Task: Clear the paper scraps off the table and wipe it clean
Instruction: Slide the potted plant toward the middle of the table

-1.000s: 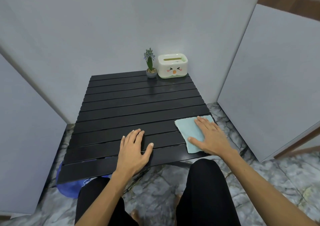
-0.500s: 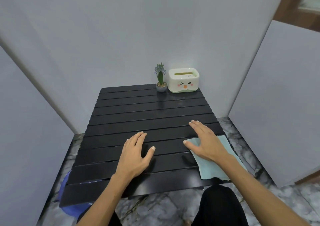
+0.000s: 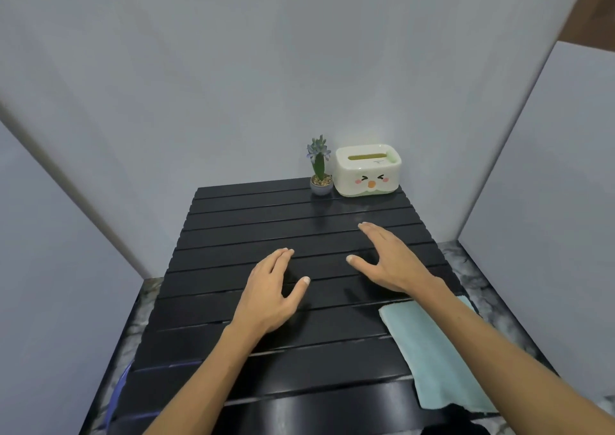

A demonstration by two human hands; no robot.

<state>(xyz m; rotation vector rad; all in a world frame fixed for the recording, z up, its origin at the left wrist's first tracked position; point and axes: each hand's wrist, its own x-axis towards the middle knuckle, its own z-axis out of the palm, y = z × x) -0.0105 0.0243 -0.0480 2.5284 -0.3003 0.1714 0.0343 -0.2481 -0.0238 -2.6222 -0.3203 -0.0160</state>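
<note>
A black slatted table (image 3: 253, 231) fills the middle of the view. A light blue cloth (image 3: 432, 354) lies flat at its near right corner, partly under my right forearm. My right hand (image 3: 389, 261) hovers just above the slats beyond the cloth, fingers spread, holding nothing. My left hand (image 3: 271, 291) rests palm down on the table's middle, fingers apart. I see no paper scraps on the table.
A small potted plant (image 3: 320, 168) and a white tissue box with a cartoon face (image 3: 367, 170) stand at the far right corner against the wall. White panels close in left and right. Something blue (image 3: 116, 391) shows on the marble floor under the table's near left corner.
My right hand has lifted off the cloth and moved forward over the table; the cloth stays at the near right corner. The view has tilted upward. My left hand stays on the table.
</note>
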